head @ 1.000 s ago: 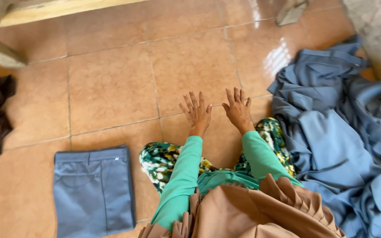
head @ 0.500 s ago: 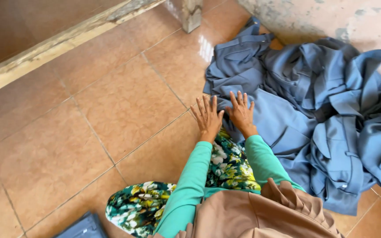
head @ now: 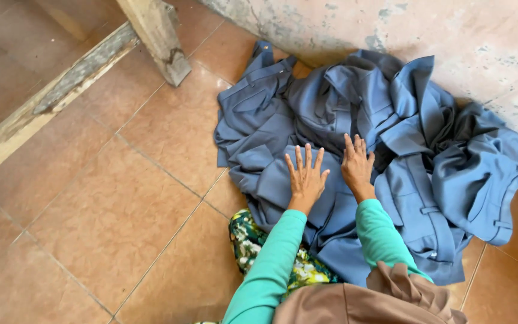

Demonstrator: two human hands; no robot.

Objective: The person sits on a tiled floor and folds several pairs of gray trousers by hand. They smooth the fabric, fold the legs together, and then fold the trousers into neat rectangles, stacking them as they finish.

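On the tiled floor (head: 91, 222) by the wall, the heaped blue garments (head: 361, 156) lie directly under both released grips, left hand (head: 306, 179) and right hand (head: 357, 168) pressed flat, fingers spread.

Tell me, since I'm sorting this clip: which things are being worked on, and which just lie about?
In hand: left hand and right hand, both flat on the blue clothes pile.
Lying about: wooden post, wooden beam, wall, tiled floor.

Blue-grey garments (head: 367, 150) lie heaped at the far right. Sleeves (head: 271, 264) are plain teal, the near cloth (head: 253, 246) floral green and yellow, the floor (head: 91, 210) terracotta tile, the wall (head: 451, 42) mottled pinkish.
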